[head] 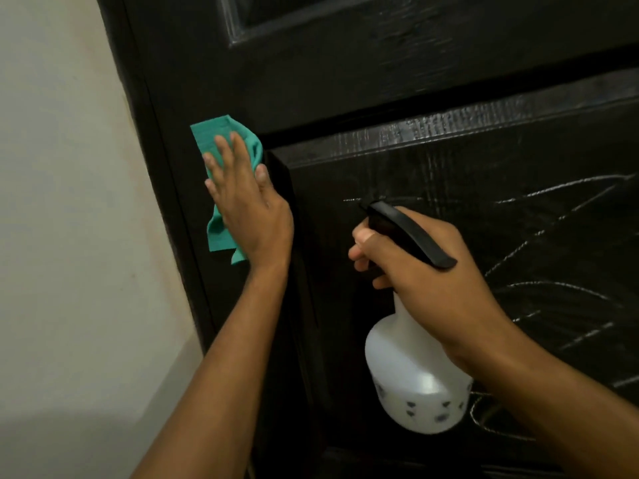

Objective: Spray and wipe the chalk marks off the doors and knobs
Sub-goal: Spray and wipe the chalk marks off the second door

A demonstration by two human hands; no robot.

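Note:
A black panelled door (397, 81) fills most of the view. White chalk marks (553, 216) scrawl across its lower right panel. My left hand (245, 202) presses a green cloth (214, 136) flat against the door's left stile, fingers straight. My right hand (425, 267) grips the neck of a white spray bottle (411, 378) with a black trigger head (408, 229), its nozzle pointing at the chalked panel. No knob is in view.
A pale cream wall (69, 202) runs along the left of the door frame (166, 188). The door's upper recessed panel (276, 15) shows at the top.

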